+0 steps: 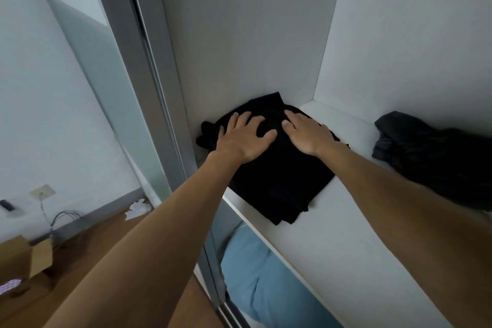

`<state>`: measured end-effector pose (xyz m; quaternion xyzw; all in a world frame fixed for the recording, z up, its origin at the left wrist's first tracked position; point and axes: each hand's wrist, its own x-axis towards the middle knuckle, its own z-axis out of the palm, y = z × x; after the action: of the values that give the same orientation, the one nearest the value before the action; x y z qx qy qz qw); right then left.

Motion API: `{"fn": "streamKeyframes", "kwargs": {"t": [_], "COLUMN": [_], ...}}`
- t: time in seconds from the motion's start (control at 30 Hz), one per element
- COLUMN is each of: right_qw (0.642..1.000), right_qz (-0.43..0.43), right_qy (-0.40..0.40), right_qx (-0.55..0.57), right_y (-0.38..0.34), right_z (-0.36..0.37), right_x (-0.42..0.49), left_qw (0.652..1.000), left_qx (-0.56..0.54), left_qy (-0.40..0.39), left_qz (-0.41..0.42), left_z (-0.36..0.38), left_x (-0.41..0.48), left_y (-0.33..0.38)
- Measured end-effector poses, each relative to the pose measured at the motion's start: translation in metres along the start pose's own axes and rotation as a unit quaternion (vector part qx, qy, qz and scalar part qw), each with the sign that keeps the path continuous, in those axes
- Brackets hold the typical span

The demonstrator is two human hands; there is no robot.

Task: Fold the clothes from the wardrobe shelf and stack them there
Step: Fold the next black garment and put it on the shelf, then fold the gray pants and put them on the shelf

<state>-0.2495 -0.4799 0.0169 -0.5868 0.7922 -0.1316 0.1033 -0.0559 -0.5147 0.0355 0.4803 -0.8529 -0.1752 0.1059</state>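
1. folded black garment (282, 184) lies on the wardrobe shelf (332, 242), pushed into the left rear corner. its far edge looks to touch the side wall (239, 48), and its near edge sits close to the shelf lip.
2. left hand (243, 140): palm down on the rear left part of the black garment, fingers spread and fairly straight. it presses the cloth and grips nothing.
3. right hand (306, 133): palm down just beside the left, fingers straight and close together, flat on the same cloth. it holds nothing.
4. dark grey garment (436, 160) is crumpled at the right end of the shelf, well apart from the black one. it appears still unfolded.
5. handling, judged: the black piece is soft, limp and light, in several loose layers. with no stiffness, a push on one edge would likely skew the layers. the smooth white shelf probably lets the bundle slide easily.
6. where to hold, judged: to shift the fold, keep flat palms on top, or slip fingers under both side edges and lift it whole. pinching the top layer alone would open it.
7. for the grey piece, take two corners or a hem and let it hang out first.
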Motion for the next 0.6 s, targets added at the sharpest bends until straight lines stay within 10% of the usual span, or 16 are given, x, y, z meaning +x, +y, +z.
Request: {"fn": "streamKeyframes", "kwargs": {"t": [0.27,0.6], "right_qw": [0.996,0.924], "right_qz": [0.078,0.323], "right_qy": [0.020,0.197], "right_qx": [-0.036,0.059], "right_y": [0.031,0.118], "right_z": [-0.014,-0.028], "right_x": [-0.089,-0.276], "left_qw": [0.987,0.921], "left_qx": [0.137,-0.109], "left_qy": [-0.033,-0.153], "left_qz": [0.077,0.341], "left_z": [-0.012,0.072], "left_x": [-0.006,-0.066], "left_y": [0.030,0.150]}}
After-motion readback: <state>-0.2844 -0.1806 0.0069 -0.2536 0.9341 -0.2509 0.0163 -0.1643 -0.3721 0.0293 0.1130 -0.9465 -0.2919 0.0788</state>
